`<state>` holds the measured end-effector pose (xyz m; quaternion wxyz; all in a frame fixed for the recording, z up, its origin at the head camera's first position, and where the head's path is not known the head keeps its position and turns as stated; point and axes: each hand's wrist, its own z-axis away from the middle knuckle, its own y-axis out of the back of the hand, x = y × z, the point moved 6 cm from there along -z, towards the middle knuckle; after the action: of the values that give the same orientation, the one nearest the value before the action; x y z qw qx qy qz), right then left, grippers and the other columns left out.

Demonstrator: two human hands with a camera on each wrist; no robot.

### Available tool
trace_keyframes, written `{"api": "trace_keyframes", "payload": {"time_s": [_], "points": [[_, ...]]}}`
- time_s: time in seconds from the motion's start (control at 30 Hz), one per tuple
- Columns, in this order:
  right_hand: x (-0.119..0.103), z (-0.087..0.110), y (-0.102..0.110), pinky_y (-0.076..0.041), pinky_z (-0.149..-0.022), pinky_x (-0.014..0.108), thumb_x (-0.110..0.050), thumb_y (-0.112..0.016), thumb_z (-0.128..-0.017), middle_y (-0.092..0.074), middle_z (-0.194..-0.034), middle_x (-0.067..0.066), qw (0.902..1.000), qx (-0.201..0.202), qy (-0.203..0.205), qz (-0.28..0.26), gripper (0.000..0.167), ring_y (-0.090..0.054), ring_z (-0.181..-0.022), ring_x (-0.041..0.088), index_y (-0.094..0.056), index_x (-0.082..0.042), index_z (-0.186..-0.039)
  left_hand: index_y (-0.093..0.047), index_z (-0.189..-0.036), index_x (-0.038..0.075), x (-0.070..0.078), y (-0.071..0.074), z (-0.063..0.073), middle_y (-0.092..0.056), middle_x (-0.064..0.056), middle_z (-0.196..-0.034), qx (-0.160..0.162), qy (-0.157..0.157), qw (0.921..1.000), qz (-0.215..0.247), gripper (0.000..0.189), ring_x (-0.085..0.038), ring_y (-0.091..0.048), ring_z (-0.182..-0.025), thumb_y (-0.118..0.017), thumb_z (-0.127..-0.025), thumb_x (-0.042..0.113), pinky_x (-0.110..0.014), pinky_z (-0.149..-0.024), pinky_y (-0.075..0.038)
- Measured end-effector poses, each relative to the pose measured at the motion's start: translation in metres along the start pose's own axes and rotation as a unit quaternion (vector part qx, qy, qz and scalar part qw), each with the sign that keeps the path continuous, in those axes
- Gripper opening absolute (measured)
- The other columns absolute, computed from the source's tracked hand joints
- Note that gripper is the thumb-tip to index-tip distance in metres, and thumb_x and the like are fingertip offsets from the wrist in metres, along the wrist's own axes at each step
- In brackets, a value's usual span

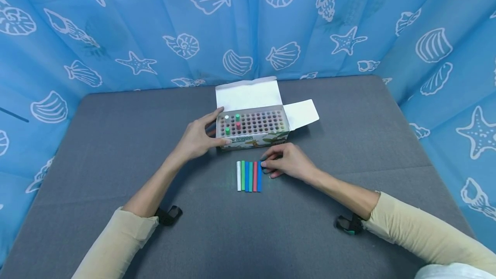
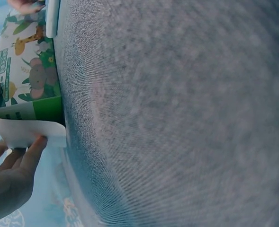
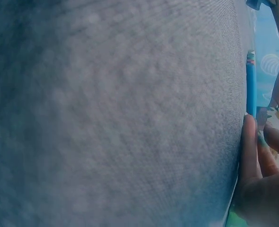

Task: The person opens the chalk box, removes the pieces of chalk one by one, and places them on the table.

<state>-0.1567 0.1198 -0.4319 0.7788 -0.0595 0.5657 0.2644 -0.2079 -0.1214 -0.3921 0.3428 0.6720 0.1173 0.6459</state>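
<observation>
1. My right hand point(image 1: 290, 162): fingers bent, tips at the upper end of the end blue stick point(image 1: 259, 178). Pinching it or merely touching its side? Cannot tell.
2. That stick closes the row's right edge. Order from left: white stick point(image 1: 238, 177), light green stick point(image 1: 243, 176), inner blue stick point(image 1: 246, 177), darker green stick point(image 1: 250, 177), red stick point(image 1: 255, 177), then mine. All flat on the grey tabletop point(image 1: 302, 227), ends nearly level.
3. My left hand point(image 1: 196, 140) grips the left end of the animal-print box point(image 1: 253, 142), behind the row; thumb against its front wall. Light pressure suits thin card.
4. Perforated tray point(image 1: 252, 122) holds white, pinkish-red and two green stick ends.
5. Seems a squaring-up or pick-up touch. For squaring, nudge evenly along the stick's outer side; a push at one end would skew it.
6. For lifting, pinch near the tip, gently; sticks look brittle, and neighbours could roll.
</observation>
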Motion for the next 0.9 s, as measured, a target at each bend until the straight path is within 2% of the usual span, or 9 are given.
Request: {"api": "trace_keyframes", "payload": {"time_s": [0.2,0.37,0.67,0.9], "points": [[-0.002,0.0,0.001,-0.065,-0.067,0.037,-0.004,-0.072,-0.09,-0.07,-0.091,0.014,1.0,0.0,0.002,-0.004,0.019,-0.072,-0.071,0.022,-0.071,0.002,-0.108,-0.03,-0.157,0.022,0.0,0.0,0.0,-0.03,-0.013,-0.16,-0.001,0.003,1.0,0.004,0.092,-0.031,-0.033,-0.144,-0.084,-0.083,0.023,-0.037,-0.103,-0.052],[-0.007,0.001,0.0,-0.065,-0.068,0.039,-0.004,-0.071,-0.091,-0.07,-0.092,0.015,0.9997,-0.015,0.012,-0.013,0.019,-0.072,-0.076,0.024,-0.071,0.002,-0.109,-0.03,-0.158,0.022,0.0,0.0,0.0,-0.03,-0.013,-0.16,-0.003,0.001,0.9999,0.01,0.092,-0.031,-0.034,-0.144,-0.084,-0.083,0.022,-0.037,-0.103,-0.052],[-0.025,0.005,0.0,-0.065,-0.07,0.045,-0.008,-0.069,-0.094,-0.069,-0.095,0.019,0.997,-0.053,0.056,-0.007,0.021,-0.072,-0.077,0.028,-0.07,0.002,-0.112,-0.03,-0.157,0.022,0.0,0.0,0.0,-0.029,-0.013,-0.16,-0.004,-0.002,0.9998,0.019,0.092,-0.031,-0.033,-0.144,-0.084,-0.083,0.02,-0.036,-0.103,-0.052],[-0.045,0.006,0.006,-0.064,-0.071,0.046,-0.009,-0.069,-0.094,-0.07,-0.095,0.019,0.9927,-0.048,0.103,0.04,0.022,-0.071,-0.076,0.027,-0.069,0.004,-0.112,-0.031,-0.157,0.022,0.0,0.0,0.0,-0.031,-0.013,-0.16,-0.001,-0.001,0.9999,0.017,0.091,-0.031,-0.034,-0.144,-0.084,-0.083,0.02,-0.037,-0.103,-0.052]]}}
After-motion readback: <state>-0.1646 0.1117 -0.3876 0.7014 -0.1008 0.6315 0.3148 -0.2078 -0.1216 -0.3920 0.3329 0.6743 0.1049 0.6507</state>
